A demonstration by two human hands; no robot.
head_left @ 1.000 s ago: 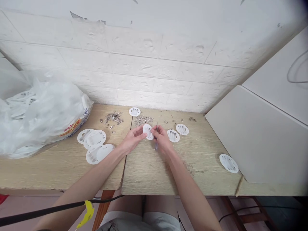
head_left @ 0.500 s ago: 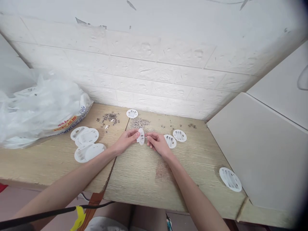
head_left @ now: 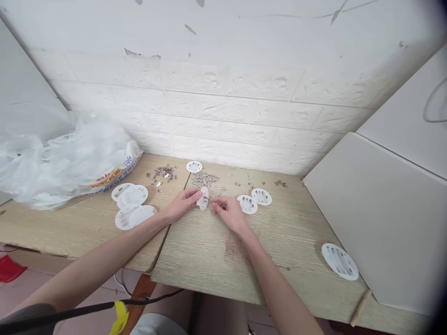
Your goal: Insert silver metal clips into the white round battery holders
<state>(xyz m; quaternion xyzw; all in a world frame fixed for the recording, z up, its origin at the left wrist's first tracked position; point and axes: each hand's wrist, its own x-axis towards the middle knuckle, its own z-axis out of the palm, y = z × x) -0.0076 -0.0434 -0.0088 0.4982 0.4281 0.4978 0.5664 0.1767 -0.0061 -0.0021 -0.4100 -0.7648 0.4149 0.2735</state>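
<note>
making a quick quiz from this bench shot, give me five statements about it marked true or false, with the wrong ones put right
1. The left hand holds a white disc. True.
2. The right hand holds nothing. False: the right hand holds a thin tool pointing at the white disc.
3. The bag lies right of both hands. False: the plastic bag lies to their left.
4. Small metal parts lie beyond the hands. True.
5. No disc lies right of the hands. False: a slotted disc lies there, beside the pale panel.

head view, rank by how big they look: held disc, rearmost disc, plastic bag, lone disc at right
1. Plastic bag
2. Lone disc at right
3. Held disc and rearmost disc: too alike to rank
</note>
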